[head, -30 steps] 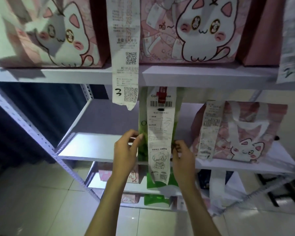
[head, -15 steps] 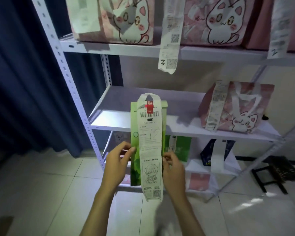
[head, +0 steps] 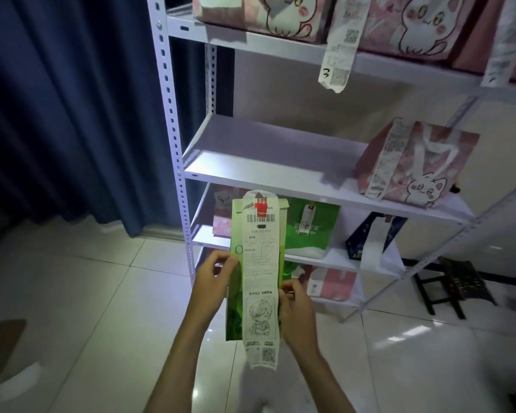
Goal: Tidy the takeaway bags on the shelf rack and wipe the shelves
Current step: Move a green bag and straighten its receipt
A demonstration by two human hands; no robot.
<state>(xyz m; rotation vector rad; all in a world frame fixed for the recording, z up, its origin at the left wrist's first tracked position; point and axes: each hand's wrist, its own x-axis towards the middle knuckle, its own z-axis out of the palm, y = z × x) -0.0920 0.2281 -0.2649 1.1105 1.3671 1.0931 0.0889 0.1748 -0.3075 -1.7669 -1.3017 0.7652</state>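
Note:
I hold a slim green paper takeaway bag (head: pixel 236 302) upright in front of the white shelf rack (head: pixel 173 138), clear of the shelves. A long white receipt (head: pixel 261 281) hangs down its front. My left hand (head: pixel 213 278) grips the bag's left edge. My right hand (head: pixel 295 305) grips its right edge. On the middle shelf (head: pixel 265 165) stands a pink cat-print bag (head: pixel 420 165) at the right. More pink cat bags (head: pixel 405 22) sit on the top shelf.
A green bag (head: pixel 313 228), a pink bag (head: pixel 222 225) and a dark bag (head: pixel 367 234) stand on the lower shelf. A dark blue curtain (head: pixel 66 108) hangs at the left. A black stool (head: pixel 456 287) stands at the right on the tiled floor. A cardboard edge (head: pixel 0 338) shows bottom left.
Both hands have lifted the green bag off the middle shelf and drawn it back and down, away from the rack. My view has pulled back and turned left.

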